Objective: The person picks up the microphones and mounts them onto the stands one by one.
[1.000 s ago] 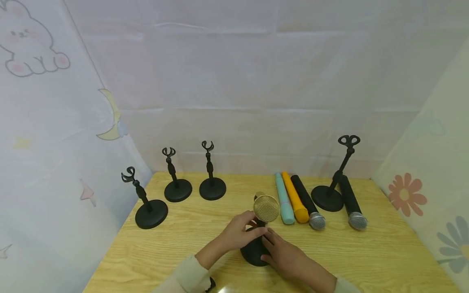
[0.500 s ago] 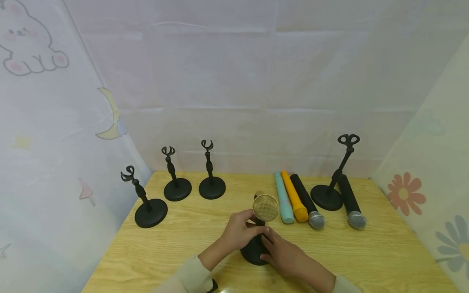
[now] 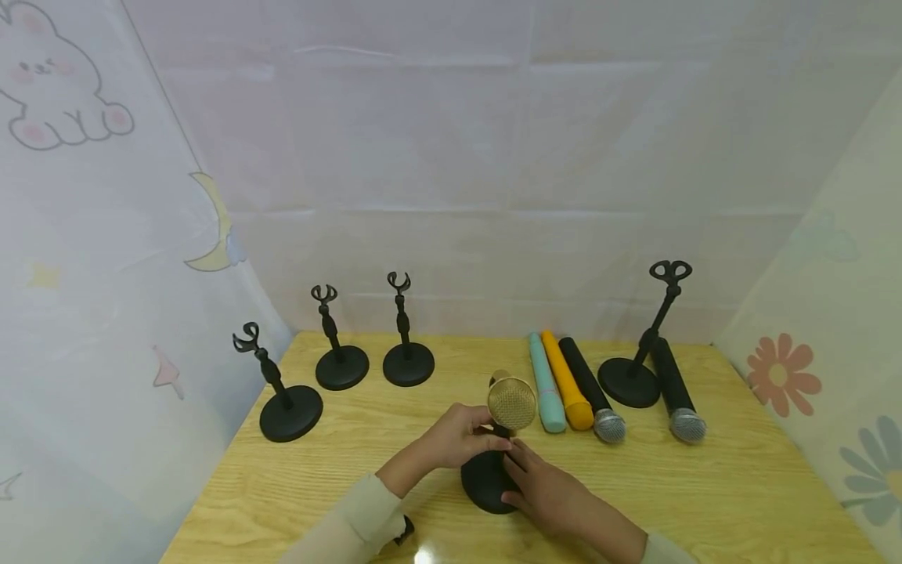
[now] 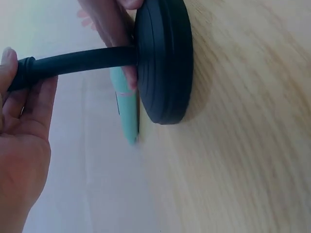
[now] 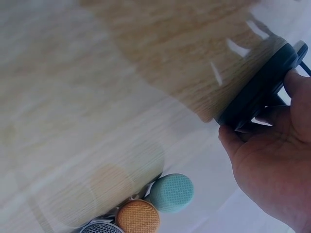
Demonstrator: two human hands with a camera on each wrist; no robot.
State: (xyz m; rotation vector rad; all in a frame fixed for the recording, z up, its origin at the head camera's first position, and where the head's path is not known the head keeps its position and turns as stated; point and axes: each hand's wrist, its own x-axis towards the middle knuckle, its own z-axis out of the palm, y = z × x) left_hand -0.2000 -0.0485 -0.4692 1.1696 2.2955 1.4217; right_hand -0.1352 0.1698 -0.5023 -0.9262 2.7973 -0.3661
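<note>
A gold microphone [image 3: 512, 403] is mounted on a black microphone stand [image 3: 485, 484] at the front middle of the table, its mesh head towards me. My left hand [image 3: 458, 440] holds the stand's upright pole [image 4: 87, 62]; in the left wrist view its thumb and fingers wrap the thicker collar. Low down, my right hand [image 3: 553, 495] grips the edge of the round base [image 5: 262, 87], thumb on one side and fingers on the other. The base looks upright on the wood. The microphone's clip and much of the pole are hidden in the head view.
Three black stands with holders stand at the left, one being a front-left stand [image 3: 291, 411]. At right lie a mint microphone [image 3: 547, 384], an orange microphone [image 3: 566, 380], a black microphone [image 3: 592, 389] and another black microphone [image 3: 676, 389] beside a tilted stand [image 3: 629, 381].
Both hands keep their hold on the stand with hardly any movement. The left sleeve shifts slightly; the other things stay in place.
</note>
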